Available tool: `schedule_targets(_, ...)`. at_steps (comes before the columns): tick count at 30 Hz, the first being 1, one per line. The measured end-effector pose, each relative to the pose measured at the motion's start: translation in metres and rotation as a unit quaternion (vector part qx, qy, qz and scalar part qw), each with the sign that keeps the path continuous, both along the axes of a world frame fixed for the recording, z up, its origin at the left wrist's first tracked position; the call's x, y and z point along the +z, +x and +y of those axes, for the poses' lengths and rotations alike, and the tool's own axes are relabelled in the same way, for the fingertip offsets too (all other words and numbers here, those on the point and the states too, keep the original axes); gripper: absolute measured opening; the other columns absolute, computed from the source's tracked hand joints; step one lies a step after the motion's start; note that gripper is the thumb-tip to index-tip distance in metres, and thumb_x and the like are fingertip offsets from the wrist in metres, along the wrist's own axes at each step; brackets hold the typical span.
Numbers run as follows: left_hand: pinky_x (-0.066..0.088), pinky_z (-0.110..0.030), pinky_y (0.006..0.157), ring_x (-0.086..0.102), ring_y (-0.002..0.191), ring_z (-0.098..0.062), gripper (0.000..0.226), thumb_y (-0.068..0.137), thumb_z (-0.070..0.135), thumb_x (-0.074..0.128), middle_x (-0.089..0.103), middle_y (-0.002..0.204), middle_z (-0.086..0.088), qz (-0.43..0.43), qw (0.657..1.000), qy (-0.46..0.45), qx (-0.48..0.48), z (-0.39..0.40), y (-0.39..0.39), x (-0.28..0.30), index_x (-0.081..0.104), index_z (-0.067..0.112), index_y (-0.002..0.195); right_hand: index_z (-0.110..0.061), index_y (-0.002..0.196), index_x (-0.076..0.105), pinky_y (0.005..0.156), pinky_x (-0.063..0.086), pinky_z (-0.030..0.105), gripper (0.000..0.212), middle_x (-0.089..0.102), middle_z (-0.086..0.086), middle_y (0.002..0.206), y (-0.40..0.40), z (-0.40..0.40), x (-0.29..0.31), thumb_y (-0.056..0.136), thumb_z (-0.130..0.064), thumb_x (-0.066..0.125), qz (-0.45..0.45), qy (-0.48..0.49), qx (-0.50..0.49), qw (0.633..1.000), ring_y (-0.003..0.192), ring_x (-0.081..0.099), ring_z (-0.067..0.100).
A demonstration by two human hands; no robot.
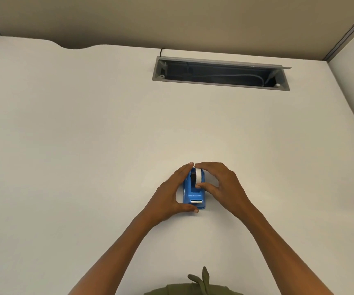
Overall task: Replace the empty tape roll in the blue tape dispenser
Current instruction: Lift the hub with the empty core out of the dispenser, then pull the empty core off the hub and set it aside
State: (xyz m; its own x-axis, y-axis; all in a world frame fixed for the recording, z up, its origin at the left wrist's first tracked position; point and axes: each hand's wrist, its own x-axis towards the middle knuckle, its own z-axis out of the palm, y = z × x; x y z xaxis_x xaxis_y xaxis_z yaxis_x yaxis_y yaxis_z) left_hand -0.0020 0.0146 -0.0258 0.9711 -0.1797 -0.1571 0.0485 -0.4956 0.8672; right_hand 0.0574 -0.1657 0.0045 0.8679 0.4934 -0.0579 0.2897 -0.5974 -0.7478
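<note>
The small blue plastic tape dispenser (193, 191) is sitting on the white desk top (86, 145), near the person's edge and roughly in the middle, with its serrated metal cutter end pointing toward the person. A white tape roll (198, 176) is standing on edge in the dispenser's cradle, with a dark hub showing just to its left.

The left hand (172, 193) is bracing the dispenser, its fingers lying along the left side up to the far end and its thumb curling in against the near corner by the cutter. The right hand (220, 184) is pinching the white roll, the forefinger arching over the roll's top and the thumb pressing on its near side, with the other fingers spreading loosely to the right.

Farther back, a grey rectangular cable tray (220, 74) is lying open, sunk into the desk top, with cables inside. Beige partition walls (172, 18) are standing behind the desk. At the bottom edge, an olive-green garment (195, 287) with a knotted tie is showing
</note>
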Motion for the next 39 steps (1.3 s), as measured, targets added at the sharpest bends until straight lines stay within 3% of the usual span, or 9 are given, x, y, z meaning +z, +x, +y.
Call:
schedule_targets(5,0.019,0.007,0.092,0.022,0.124,0.026,0.099,0.062,0.052,0.077,0.015,0.133,0.055,0.004,1.000,0.002,0.005,-0.001,-0.001,0.000,0.009,0.063,0.133,-0.024,0.123,0.056,0.100,0.042,0.027,0.041,0.060,-0.005,0.125,-0.002,0.000,0.003,0.084,-0.023,0.067,0.038,0.032,-0.016,0.999,0.116,0.052,0.011)
schedule_targets(8,0.018,0.009,0.090,0.020,0.122,0.029,0.098,0.061,0.053,0.076,0.013,0.130,0.059,0.006,1.000,0.009,0.007,-0.001,-0.001,0.000,0.007,0.067,0.130,-0.025,0.119,0.058,0.095,0.044,0.016,0.039,0.062,-0.011,0.118,0.001,0.001,0.012,0.083,-0.019,0.069,0.074,0.119,-0.064,0.988,0.111,0.054,0.000)
schedule_targets(12,0.016,0.011,0.089,0.016,0.119,0.033,0.099,0.062,0.052,0.077,0.011,0.128,0.059,0.011,1.000,0.022,0.005,-0.001,0.000,0.000,0.004,0.071,0.126,-0.026,0.117,0.061,0.087,0.042,0.004,0.042,0.061,-0.022,0.112,0.009,0.002,0.025,0.078,-0.017,0.073,0.085,0.157,-0.083,0.980,0.107,0.055,-0.009)
schedule_targets(25,0.016,0.011,0.090,0.018,0.118,0.031,0.104,0.062,0.047,0.081,0.009,0.129,0.052,0.017,0.999,0.027,0.020,-0.006,-0.004,0.003,0.002,0.070,0.125,-0.028,0.114,0.064,0.080,0.049,0.011,0.046,0.069,-0.009,0.110,-0.002,-0.004,0.045,0.073,-0.010,0.076,0.125,0.251,-0.120,0.952,0.096,0.067,0.007)
schedule_targets(28,0.017,-0.003,0.101,0.017,0.129,0.015,0.105,0.061,0.045,0.082,0.007,0.136,0.043,0.026,0.999,0.022,0.014,-0.007,-0.003,0.012,0.003,0.065,0.126,-0.024,0.117,0.064,0.080,0.051,0.013,0.047,0.070,-0.011,0.108,-0.004,-0.006,0.049,0.074,-0.010,0.076,0.123,0.255,-0.119,0.952,0.095,0.067,0.008)
schedule_targets(30,0.015,-0.008,0.104,0.010,0.131,0.016,0.105,0.059,0.049,0.082,0.003,0.136,0.045,0.022,0.999,0.019,0.018,-0.008,-0.002,0.025,0.004,0.062,0.128,-0.023,0.117,0.064,0.080,0.052,0.015,0.047,0.070,-0.007,0.108,-0.006,-0.009,0.051,0.074,-0.011,0.076,0.125,0.252,-0.119,0.952,0.094,0.067,0.009)
schedule_targets(33,0.014,0.004,0.099,0.011,0.129,0.025,0.095,0.062,0.049,0.079,0.013,0.143,0.040,-0.035,0.998,-0.009,0.050,-0.007,0.000,0.052,0.022,0.051,0.137,-0.026,0.118,0.063,0.082,0.053,0.018,0.050,0.069,-0.002,0.107,-0.008,-0.011,0.054,0.072,-0.013,0.078,0.135,0.248,-0.126,0.951,0.091,0.067,0.009)
schedule_targets(36,0.030,-0.010,0.105,0.030,0.134,0.008,0.072,0.071,0.031,0.079,0.035,0.147,0.021,-0.082,0.991,-0.073,0.081,-0.008,0.002,0.080,0.045,0.036,0.134,-0.028,0.112,0.065,0.074,0.052,0.013,0.043,0.070,0.002,0.105,-0.010,-0.012,0.060,0.073,-0.016,0.077,0.141,0.243,-0.130,0.951,0.088,0.067,0.007)
schedule_targets(39,0.045,-0.015,0.094,0.053,0.121,-0.003,0.050,0.076,0.014,0.075,0.056,0.133,0.011,-0.075,0.974,-0.174,0.123,-0.015,0.000,0.101,0.060,0.025,0.123,-0.027,0.108,0.067,0.073,0.053,0.016,0.040,0.072,0.003,0.101,-0.014,-0.012,0.069,0.070,-0.027,0.076,0.158,0.250,-0.135,0.946,0.086,0.069,0.012)
